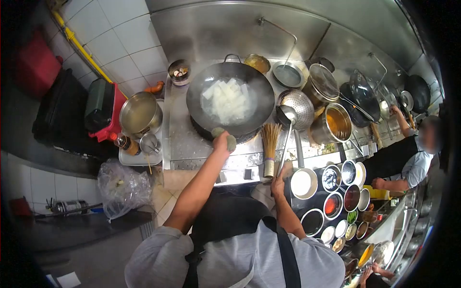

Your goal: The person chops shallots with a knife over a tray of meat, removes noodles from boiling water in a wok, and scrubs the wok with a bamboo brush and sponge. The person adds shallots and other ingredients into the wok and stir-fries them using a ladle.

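Observation:
A large black wok [194, 96] sits on the stove, with pale white pieces [226, 100] in steaming cloudy liquid. My left hand [221, 143] is closed round a grey-green cloth [231, 143] at the wok's near rim; any handle under it is hidden. My right hand [279, 182] grips the long handle of a ladle [287, 113], low at the stove's front edge. The ladle's bowl rests over a perforated skimmer [298, 102], right of the wok. Between the wok and the ladle stands a bamboo wok brush [270, 144], close to my right hand.
At left, a steel pot [140, 113] stands on a tray beside a bottle [127, 143]. Pots with orange-brown liquid [337, 122] stand right of the skimmer. Several seasoning containers [303, 184] crowd the right side. A co-worker [408, 161] works at far right; another person's hands [372, 273] show at bottom right.

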Demonstrator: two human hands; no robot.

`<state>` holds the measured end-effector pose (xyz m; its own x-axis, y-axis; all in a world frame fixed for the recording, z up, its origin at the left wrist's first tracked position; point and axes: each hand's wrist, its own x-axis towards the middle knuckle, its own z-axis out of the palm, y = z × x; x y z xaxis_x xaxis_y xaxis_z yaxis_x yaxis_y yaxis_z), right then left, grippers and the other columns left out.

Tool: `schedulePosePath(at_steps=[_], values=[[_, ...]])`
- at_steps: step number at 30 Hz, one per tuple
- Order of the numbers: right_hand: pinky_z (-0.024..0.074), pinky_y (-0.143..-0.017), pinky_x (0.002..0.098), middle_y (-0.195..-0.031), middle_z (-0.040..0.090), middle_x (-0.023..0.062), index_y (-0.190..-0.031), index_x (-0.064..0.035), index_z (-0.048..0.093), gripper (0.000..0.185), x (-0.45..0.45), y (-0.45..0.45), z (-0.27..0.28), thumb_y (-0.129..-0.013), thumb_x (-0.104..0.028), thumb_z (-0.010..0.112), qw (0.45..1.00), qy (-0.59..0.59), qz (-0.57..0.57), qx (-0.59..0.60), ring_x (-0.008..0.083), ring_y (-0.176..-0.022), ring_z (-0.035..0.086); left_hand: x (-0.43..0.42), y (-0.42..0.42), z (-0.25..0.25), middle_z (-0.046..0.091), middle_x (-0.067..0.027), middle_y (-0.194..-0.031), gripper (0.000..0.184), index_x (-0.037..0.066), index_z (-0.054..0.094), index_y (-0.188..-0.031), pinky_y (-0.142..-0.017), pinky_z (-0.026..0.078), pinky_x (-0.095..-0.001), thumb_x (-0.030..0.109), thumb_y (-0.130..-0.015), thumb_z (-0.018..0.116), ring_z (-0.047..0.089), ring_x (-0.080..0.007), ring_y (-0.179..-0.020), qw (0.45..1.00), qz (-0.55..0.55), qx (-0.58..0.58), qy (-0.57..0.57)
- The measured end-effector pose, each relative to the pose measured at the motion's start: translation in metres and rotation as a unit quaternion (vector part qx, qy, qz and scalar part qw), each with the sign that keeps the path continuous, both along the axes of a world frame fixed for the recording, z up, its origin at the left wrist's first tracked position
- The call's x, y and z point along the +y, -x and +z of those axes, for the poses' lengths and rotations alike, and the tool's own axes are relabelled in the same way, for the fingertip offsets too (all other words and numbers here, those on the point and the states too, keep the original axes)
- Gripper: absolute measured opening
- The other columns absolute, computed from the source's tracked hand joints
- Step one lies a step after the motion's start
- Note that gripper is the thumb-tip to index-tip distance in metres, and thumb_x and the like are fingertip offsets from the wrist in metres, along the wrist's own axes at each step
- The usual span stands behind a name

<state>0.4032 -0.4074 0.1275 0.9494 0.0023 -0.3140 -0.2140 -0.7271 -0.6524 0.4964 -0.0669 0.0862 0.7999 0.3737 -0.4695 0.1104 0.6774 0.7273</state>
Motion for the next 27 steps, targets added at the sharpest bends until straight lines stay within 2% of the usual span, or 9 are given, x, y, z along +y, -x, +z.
schedulePosePath(at_steps=[2,4,7,10,12,14,15,21,27], values=[[0.0468,-0.085,0.0533,-0.105,0.061,0.0375,-0.153,-0.0263,-0.006,0.081,-0.003,0.000,-0.010,-0.094,-0.016,0.049,1.000,0.003,0.003,-0.010,0.0529,-0.099,0.060,-0.001,0.003,0.029,0.058,-0.0080,-0.080,0.023,0.012,0.056,-0.091,-0.049,0.049,-0.0413,0.019,-0.072,0.067,0.061,-0.0251,-0.062,0.996,0.009,0.023,0.091],[0.0463,-0.084,0.0542,-0.104,0.061,0.0379,-0.153,-0.0263,-0.006,0.081,-0.003,0.003,-0.014,-0.095,-0.016,0.048,1.000,0.007,0.003,-0.016,0.0534,-0.097,0.060,0.000,0.004,0.020,0.058,-0.0082,-0.079,0.023,0.012,0.056,-0.091,-0.048,0.049,-0.0410,0.019,-0.072,0.067,0.061,-0.0253,-0.062,0.984,0.014,0.045,0.174],[0.0451,-0.081,0.0557,-0.099,0.061,0.0383,-0.154,-0.0255,-0.005,0.079,-0.002,0.003,-0.009,-0.095,-0.017,0.047,1.000,-0.002,-0.003,-0.006,0.0546,-0.094,0.059,0.000,0.003,0.014,0.059,-0.0081,-0.079,0.023,0.011,0.057,-0.091,-0.048,0.049,-0.0406,0.018,-0.072,0.067,0.062,-0.0254,-0.063,0.999,0.010,0.007,-0.033],[0.0442,-0.078,0.0567,-0.096,0.060,0.0388,-0.154,-0.0239,-0.004,0.078,-0.004,0.003,-0.010,-0.095,-0.017,0.046,1.000,-0.015,0.005,-0.026,0.0557,-0.090,0.059,-0.004,0.007,0.047,0.060,-0.0083,-0.079,0.023,0.010,0.057,-0.091,-0.048,0.050,-0.0402,0.018,-0.072,0.067,0.063,-0.0252,-0.064,0.998,0.004,0.018,0.057],[0.0450,-0.077,0.0561,-0.095,0.061,0.0386,-0.154,-0.0225,-0.004,0.077,-0.007,0.002,-0.025,-0.095,-0.017,0.046,0.996,-0.014,0.017,-0.082,0.0549,-0.090,0.060,-0.011,0.013,0.083,0.059,-0.0080,-0.079,0.025,0.011,0.057,-0.094,-0.048,0.050,-0.0405,0.019,-0.072,0.067,0.062,-0.0247,-0.063,0.983,0.065,0.123,0.123],[0.0448,-0.082,0.0555,-0.099,0.061,0.0384,-0.154,-0.0225,-0.003,0.075,-0.006,0.002,-0.020,-0.097,-0.020,0.045,0.999,-0.010,0.008,-0.036,0.0540,-0.094,0.059,-0.012,0.020,0.106,0.059,-0.0078,-0.080,0.026,0.012,0.056,-0.095,-0.050,0.050,-0.0409,0.019,-0.072,0.067,0.062,-0.0246,-0.064,0.982,0.056,0.131,0.122],[0.0446,-0.086,0.0550,-0.104,0.060,0.0383,-0.154,-0.0225,-0.002,0.073,-0.006,0.001,-0.019,-0.098,-0.024,0.044,1.000,-0.003,-0.004,0.011,0.0532,-0.099,0.059,-0.012,0.021,0.108,0.059,-0.0076,-0.081,0.027,0.014,0.056,-0.096,-0.052,0.050,-0.0413,0.019,-0.072,0.067,0.062,-0.0245,-0.065,0.982,0.045,0.140,0.121],[0.0451,-0.083,0.0555,-0.102,0.060,0.0385,-0.154,-0.0205,-0.002,0.073,-0.008,0.002,-0.026,-0.098,-0.021,0.045,0.999,-0.027,0.013,-0.036,0.0537,-0.097,0.059,-0.015,0.022,0.114,0.059,-0.0061,-0.085,0.026,0.016,0.056,-0.095,-0.057,0.051,-0.0430,0.020,-0.072,0.067,0.062,-0.0241,-0.071,0.980,0.061,0.149,0.118],[0.0471,-0.079,0.0522,-0.097,0.062,0.0370,-0.154,-0.0216,-0.002,0.076,-0.008,0.003,-0.030,-0.096,-0.017,0.046,0.999,-0.009,0.006,-0.045,0.0508,-0.092,0.062,-0.012,0.020,0.099,0.058,-0.0066,-0.082,0.026,0.014,0.055,-0.094,-0.053,0.050,-0.0417,0.019,-0.071,0.067,0.061,-0.0241,-0.067,0.984,0.055,0.107,0.134]])
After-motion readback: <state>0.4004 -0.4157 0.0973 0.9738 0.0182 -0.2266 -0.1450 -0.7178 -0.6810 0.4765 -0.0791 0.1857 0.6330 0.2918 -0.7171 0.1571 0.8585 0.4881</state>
